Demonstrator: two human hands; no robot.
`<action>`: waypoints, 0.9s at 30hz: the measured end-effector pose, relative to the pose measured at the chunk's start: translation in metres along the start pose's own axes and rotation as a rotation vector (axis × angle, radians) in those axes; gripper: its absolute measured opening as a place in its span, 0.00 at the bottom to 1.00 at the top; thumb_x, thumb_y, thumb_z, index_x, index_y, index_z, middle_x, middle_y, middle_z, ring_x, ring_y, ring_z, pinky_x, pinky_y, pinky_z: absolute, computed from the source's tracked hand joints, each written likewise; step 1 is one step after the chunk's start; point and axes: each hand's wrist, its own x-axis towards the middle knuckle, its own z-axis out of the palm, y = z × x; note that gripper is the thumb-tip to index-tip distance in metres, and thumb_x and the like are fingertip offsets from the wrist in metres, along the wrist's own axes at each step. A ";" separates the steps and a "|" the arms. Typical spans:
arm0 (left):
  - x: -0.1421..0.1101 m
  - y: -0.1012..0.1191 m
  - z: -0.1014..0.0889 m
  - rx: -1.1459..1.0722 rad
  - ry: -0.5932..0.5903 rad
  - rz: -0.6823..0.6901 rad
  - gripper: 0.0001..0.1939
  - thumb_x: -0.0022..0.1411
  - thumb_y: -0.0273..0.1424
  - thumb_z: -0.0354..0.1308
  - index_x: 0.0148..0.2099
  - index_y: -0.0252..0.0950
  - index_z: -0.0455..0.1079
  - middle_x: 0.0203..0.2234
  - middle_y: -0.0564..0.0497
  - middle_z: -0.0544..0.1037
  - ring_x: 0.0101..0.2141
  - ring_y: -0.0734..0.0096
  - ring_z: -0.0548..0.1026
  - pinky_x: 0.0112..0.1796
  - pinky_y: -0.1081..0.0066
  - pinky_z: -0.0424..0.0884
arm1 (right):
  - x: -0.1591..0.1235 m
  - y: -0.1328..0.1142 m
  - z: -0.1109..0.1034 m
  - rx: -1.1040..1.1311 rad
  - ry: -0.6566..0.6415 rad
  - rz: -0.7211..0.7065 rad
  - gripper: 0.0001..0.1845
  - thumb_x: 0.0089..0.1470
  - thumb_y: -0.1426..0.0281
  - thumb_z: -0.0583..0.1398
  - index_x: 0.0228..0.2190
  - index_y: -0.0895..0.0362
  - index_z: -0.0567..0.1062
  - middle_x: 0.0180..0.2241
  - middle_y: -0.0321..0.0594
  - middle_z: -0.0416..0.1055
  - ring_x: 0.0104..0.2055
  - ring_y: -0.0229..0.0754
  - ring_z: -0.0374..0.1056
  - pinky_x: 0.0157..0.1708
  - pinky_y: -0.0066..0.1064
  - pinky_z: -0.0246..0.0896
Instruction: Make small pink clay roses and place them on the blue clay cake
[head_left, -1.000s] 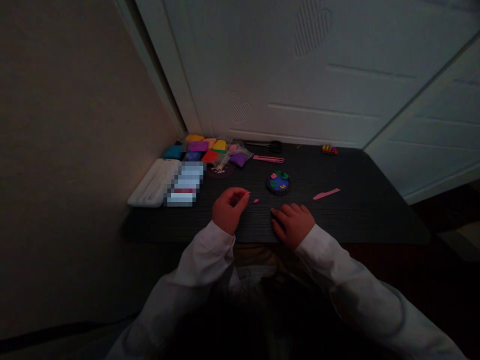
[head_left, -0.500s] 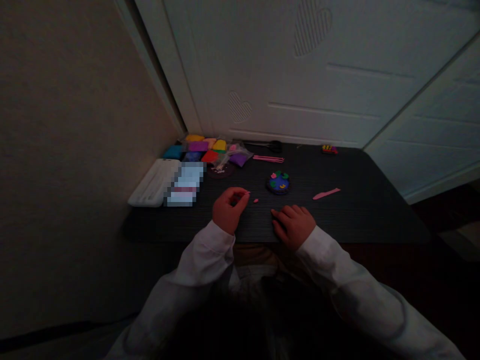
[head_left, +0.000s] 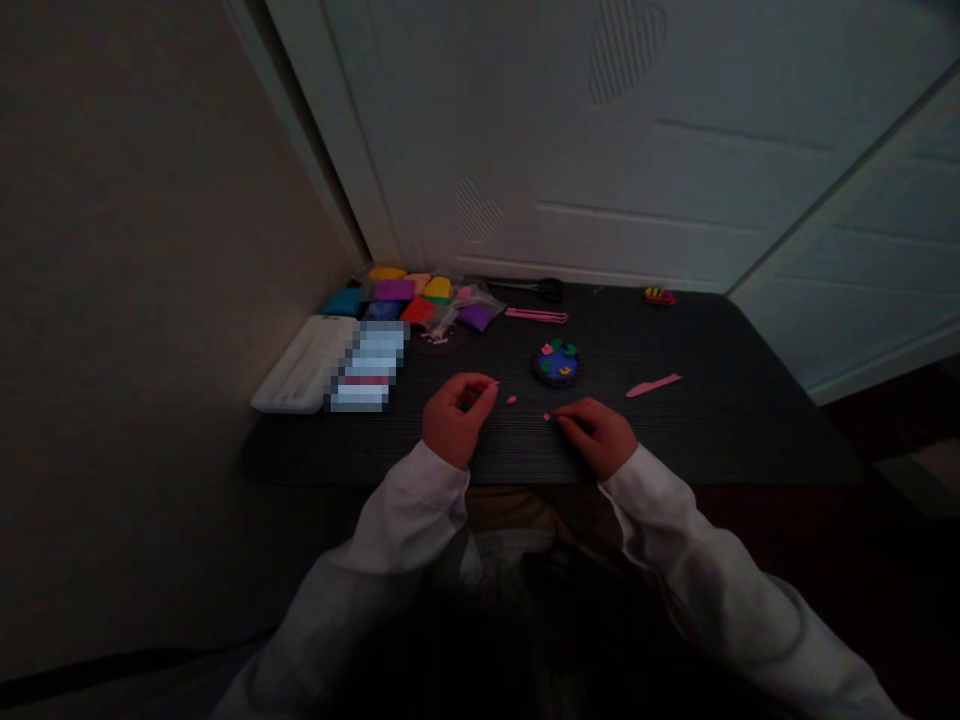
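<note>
"Pink bit (head_left: 495,384), how is it best held?"

"Lightly; it could be flattened if squeezed. It's pinched by the left hand (head_left: 454,422), above the table (head_left: 735,430). Whether the pink fleck (head_left: 547,417) is gripped by the right hand (head_left: 604,440) can't be told."

"Looks?"

"Tiny, slim. Blue disc (head_left: 556,367), dark-rimmed, is seen beyond."

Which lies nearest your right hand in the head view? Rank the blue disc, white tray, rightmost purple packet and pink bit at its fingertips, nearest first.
From the right hand:
1. Pink bit: at the fingertips.
2. Blue disc: just beyond, slightly left.
3. Purple packet: farther back, left.
4. White tray: far left.
</note>
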 end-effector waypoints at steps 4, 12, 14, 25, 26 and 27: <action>0.000 0.000 0.000 0.048 -0.007 0.006 0.11 0.51 0.37 0.51 0.33 0.36 0.67 0.29 0.51 0.73 0.28 0.74 0.71 0.30 0.74 0.67 | 0.003 0.002 0.005 -0.006 0.038 0.039 0.10 0.50 0.66 0.51 0.31 0.55 0.71 0.29 0.37 0.68 0.31 0.36 0.63 0.31 0.27 0.57; 0.003 -0.006 0.001 0.277 -0.003 0.037 0.10 0.51 0.36 0.50 0.33 0.37 0.68 0.29 0.51 0.73 0.31 0.70 0.69 0.34 0.70 0.65 | 0.011 0.002 0.011 -0.050 0.029 0.076 0.11 0.47 0.64 0.54 0.32 0.53 0.72 0.28 0.36 0.68 0.30 0.36 0.63 0.31 0.28 0.57; 0.005 -0.008 0.002 0.347 -0.016 0.059 0.09 0.50 0.35 0.51 0.31 0.37 0.69 0.29 0.50 0.73 0.33 0.68 0.68 0.37 0.67 0.63 | 0.012 0.002 0.011 -0.057 0.016 0.075 0.10 0.47 0.64 0.54 0.31 0.53 0.72 0.29 0.36 0.68 0.31 0.36 0.63 0.32 0.28 0.56; 0.008 -0.015 0.008 0.537 -0.070 0.151 0.12 0.51 0.35 0.50 0.37 0.38 0.70 0.33 0.47 0.73 0.36 0.62 0.67 0.39 0.62 0.59 | 0.013 -0.001 0.011 -0.049 0.035 0.119 0.08 0.46 0.66 0.54 0.26 0.53 0.72 0.26 0.35 0.67 0.29 0.35 0.62 0.29 0.27 0.54; 0.007 -0.014 0.008 0.540 -0.071 0.163 0.12 0.51 0.35 0.51 0.36 0.38 0.70 0.33 0.47 0.73 0.37 0.62 0.66 0.39 0.62 0.58 | 0.013 -0.001 0.011 -0.045 0.039 0.123 0.08 0.46 0.66 0.54 0.26 0.53 0.72 0.26 0.35 0.66 0.29 0.35 0.62 0.29 0.27 0.54; 0.007 -0.012 0.008 0.541 -0.076 0.175 0.11 0.51 0.35 0.51 0.35 0.39 0.70 0.33 0.47 0.73 0.38 0.62 0.66 0.39 0.62 0.58 | 0.013 -0.001 0.010 -0.040 0.043 0.127 0.08 0.46 0.66 0.54 0.26 0.53 0.72 0.26 0.35 0.66 0.29 0.35 0.62 0.29 0.27 0.54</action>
